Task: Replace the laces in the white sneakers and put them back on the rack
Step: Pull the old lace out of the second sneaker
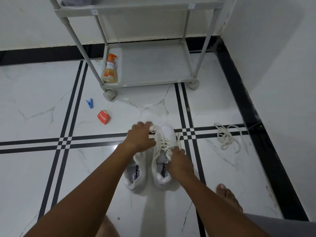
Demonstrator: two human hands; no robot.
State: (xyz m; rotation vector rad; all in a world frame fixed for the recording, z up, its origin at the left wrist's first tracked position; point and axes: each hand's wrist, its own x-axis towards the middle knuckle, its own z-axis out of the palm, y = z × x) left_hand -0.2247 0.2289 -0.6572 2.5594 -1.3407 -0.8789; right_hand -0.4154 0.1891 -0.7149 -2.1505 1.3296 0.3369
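In the head view, two white sneakers (150, 168) are lying side by side on the floor (42, 108), toes pointing toward the rack (147, 69). The left hand (139, 136) is pinching lace (154, 130) over the toes while the right hand (179, 162) is gripping the right shoe's tongue area. Insoles are reading "Casual Fit"; a red packet (103, 117) is showing "NESCAFE".

left hand (139, 136) hides left sneaker's (135, 175) toe; its fingers' grip on the lace unclear. rack (142, 7) top cropped. spray bottle (110, 70) label unreadable.

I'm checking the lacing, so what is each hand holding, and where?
The left hand grips the lace near the right sneaker's toe; the right hand pinches lace by its upper eyelets.
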